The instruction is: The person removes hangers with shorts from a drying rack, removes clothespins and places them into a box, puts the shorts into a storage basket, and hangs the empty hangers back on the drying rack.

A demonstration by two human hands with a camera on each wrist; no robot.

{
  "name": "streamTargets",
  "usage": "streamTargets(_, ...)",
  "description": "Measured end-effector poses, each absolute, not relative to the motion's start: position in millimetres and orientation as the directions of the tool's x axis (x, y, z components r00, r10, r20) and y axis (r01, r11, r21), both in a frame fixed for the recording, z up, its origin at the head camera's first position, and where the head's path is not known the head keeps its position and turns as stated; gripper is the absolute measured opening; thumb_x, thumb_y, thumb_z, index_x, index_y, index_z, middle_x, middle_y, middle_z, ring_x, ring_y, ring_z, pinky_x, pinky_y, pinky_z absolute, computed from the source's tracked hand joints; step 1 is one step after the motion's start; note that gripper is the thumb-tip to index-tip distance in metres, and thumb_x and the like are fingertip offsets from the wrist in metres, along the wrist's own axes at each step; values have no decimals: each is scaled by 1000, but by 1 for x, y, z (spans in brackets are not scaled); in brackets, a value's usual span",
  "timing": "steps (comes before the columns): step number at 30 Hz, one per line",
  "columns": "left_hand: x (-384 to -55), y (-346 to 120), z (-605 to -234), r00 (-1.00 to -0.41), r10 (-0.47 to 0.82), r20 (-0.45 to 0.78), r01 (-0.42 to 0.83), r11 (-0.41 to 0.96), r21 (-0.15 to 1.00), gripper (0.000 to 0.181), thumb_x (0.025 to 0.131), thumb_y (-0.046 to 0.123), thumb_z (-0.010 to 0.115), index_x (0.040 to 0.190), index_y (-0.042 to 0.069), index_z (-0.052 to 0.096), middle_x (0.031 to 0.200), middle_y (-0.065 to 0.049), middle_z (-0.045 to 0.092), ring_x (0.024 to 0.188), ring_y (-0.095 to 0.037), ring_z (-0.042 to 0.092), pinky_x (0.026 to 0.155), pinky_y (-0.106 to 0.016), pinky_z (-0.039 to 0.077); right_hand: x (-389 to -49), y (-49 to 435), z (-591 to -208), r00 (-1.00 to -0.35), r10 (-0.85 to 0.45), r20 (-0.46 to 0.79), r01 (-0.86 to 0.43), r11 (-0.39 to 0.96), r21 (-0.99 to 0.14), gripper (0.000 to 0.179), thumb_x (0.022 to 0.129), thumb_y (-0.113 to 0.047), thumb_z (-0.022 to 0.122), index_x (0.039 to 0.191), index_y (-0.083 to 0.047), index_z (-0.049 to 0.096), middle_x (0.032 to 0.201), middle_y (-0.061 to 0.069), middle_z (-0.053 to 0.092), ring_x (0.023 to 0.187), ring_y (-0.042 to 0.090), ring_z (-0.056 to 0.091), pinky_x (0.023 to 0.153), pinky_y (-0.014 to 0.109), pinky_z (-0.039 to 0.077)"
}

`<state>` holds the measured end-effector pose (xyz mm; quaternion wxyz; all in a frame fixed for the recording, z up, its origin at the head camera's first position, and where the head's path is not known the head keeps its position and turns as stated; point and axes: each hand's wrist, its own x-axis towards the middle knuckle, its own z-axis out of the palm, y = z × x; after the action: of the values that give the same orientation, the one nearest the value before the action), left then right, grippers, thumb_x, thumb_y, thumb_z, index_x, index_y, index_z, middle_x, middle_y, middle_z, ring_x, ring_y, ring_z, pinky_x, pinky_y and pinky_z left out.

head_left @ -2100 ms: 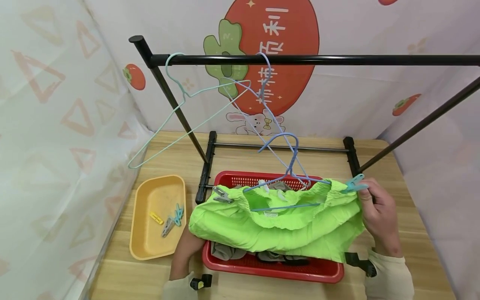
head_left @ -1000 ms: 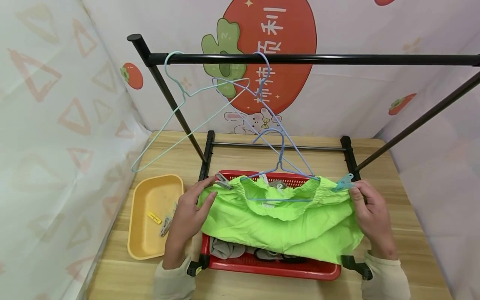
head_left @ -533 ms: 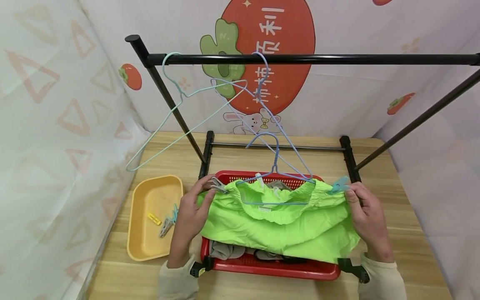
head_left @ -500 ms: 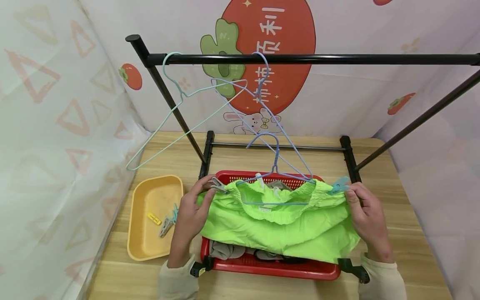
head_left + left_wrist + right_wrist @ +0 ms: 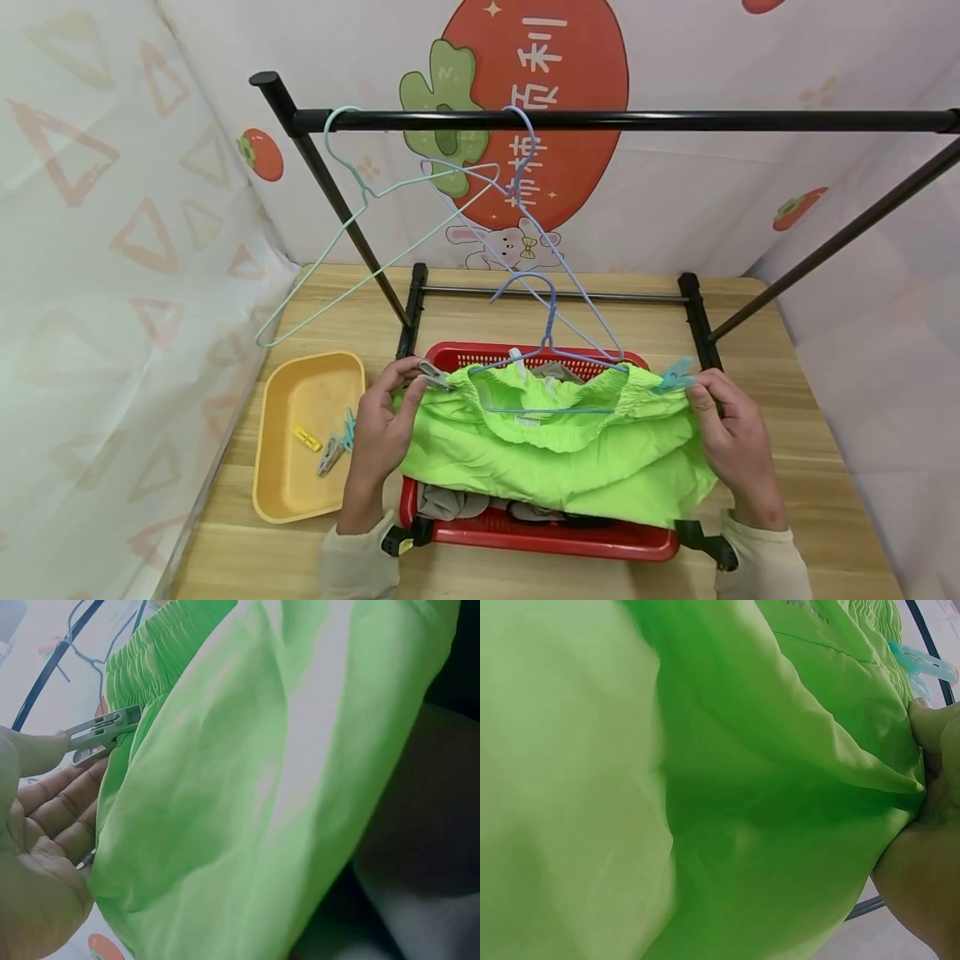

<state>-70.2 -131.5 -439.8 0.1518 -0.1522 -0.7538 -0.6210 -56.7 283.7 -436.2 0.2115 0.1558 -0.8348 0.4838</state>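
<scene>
Neon-green elastic-waisted shorts hang on a blue wire hanger, held out over a red basket. A grey clothespin clips the waistband at the left, a light-blue clothespin at the right. My left hand pinches the grey clothespin's end; the left wrist view shows the thumb on its handle, other fingers behind. My right hand pinches the side edge of the shorts, just below the blue clothespin, which juts past the thumb in the right wrist view. The cloth hides much of the basket.
A black rack's bar runs across above, carrying a mint hanger and a second blue hanger. At left, a yellow tray holds several clothespins. Grey and dark cloth lies in the basket.
My left hand has come up from underneath the shorts to the grey clothespin. Shorts, hanger and right hand have shifted slightly left; over the last half second almost nothing moved.
</scene>
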Motion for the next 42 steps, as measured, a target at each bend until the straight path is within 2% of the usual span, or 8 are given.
streamTargets(10,-71,-131,-446,-912,-8,411,408,97,908,22,103,-11,51,123,-12,60,107,-24,66,102,-18,64,92,-27,50,-57,288,-442,-854,-111,508,-494,479,-726,19,99,17,53,102,7,68,96,9,63,91,6,58,85,14,44)
streamTargets(19,-75,-129,-452,-875,-42,483,480,60,875,19,100,-14,52,117,-14,60,107,-30,66,104,-18,66,93,-27,51,-56,288,-441,-869,-85,487,-463,483,-743,18,99,18,51,101,11,67,98,4,64,93,6,59,86,15,44)
streamTargets(26,-74,-129,-452,-882,-69,466,466,26,885,14,101,-13,52,113,-16,59,110,-29,67,107,-20,67,95,-30,51,-56,286,-442,-871,-77,485,-458,489,-743,15,100,16,51,99,12,66,98,3,64,95,5,59,88,15,44)
streamTargets(34,-73,-129,-449,-888,-140,439,451,-72,890,13,102,-12,51,112,-20,55,115,-26,70,109,-24,68,95,-31,52,-56,286,-442,-862,-79,501,-472,484,-737,17,99,17,52,100,10,67,98,11,65,96,5,59,88,15,44)
streamTargets(36,-71,-131,-450,-891,-138,433,444,-62,894,15,103,-11,51,114,-19,55,115,-28,69,109,-24,67,94,-31,53,-56,285,-441,-858,-82,507,-480,482,-733,18,99,17,52,100,8,68,99,14,65,97,5,60,89,15,44)
streamTargets(42,-69,-139,-452,-912,-116,394,405,-99,909,24,106,-6,48,126,-19,49,117,-17,65,108,-22,66,95,-38,54,-56,285,-443,-858,-80,507,-478,484,-732,19,98,18,52,100,7,68,98,16,65,98,5,60,90,16,44)
